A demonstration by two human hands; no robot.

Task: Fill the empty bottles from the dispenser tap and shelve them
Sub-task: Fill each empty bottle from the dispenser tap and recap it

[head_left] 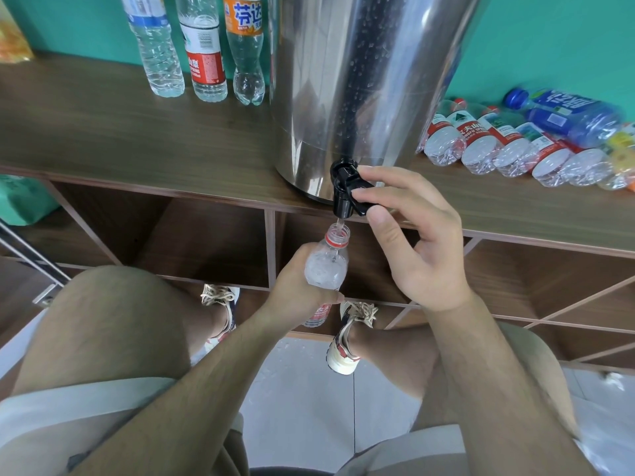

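Bottle (326, 266) under the spout, cap off, red ring at the neck, its mouth right below the black tap (347, 190), and a thin stream of water drops straight into it. The left hand (299, 286) comes up from below, fingers wrapped tight round the bottle's body just above the red label. The right hand (422, 242) reaches in from the right, with index finger on top of the tap lever, thumb at its end, pinching it, and the other fingers loosely curled beneath.

The tap juts from the foot of the steel dispenser (360, 80), which stands at the front edge of the wooden shelf top (137, 132). To the left of it, three upright bottles (206, 53) stand in a row against the green wall. On the right, a heap of empty bottles (515, 146) lies on its side. Open cubbies (206, 242) sit below, behind the bottle. Two sneakers (347, 338) are on the floor underneath.
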